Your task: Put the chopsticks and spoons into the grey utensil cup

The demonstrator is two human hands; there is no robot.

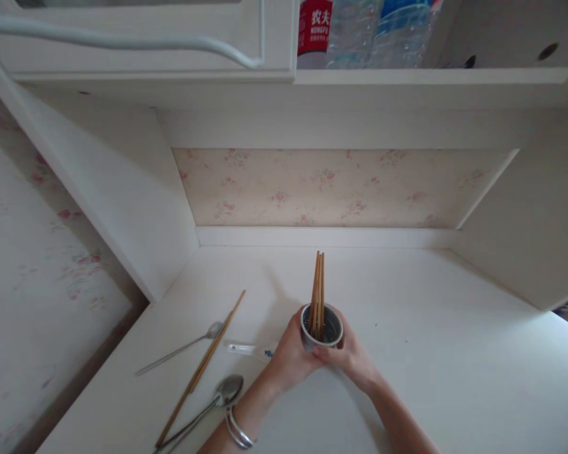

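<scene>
Both of my hands wrap around a grey metal cup in the middle of the white desk. My left hand grips its left side, and my right hand grips its right side. Several wooden chopsticks stand upright in the cup, leaning together. A white ceramic spoon with a blue pattern lies left of the cup, partly hidden behind my left hand. Metal spoons lie beside my left forearm, and more chopsticks rest on the desk past them. A thin long-handled spoon is farther left.
The white desk has a raised back edge and side panels. Overhead is a white cabinet with an open shelf holding plastic bottles. Floral wallpaper shows behind and at the left.
</scene>
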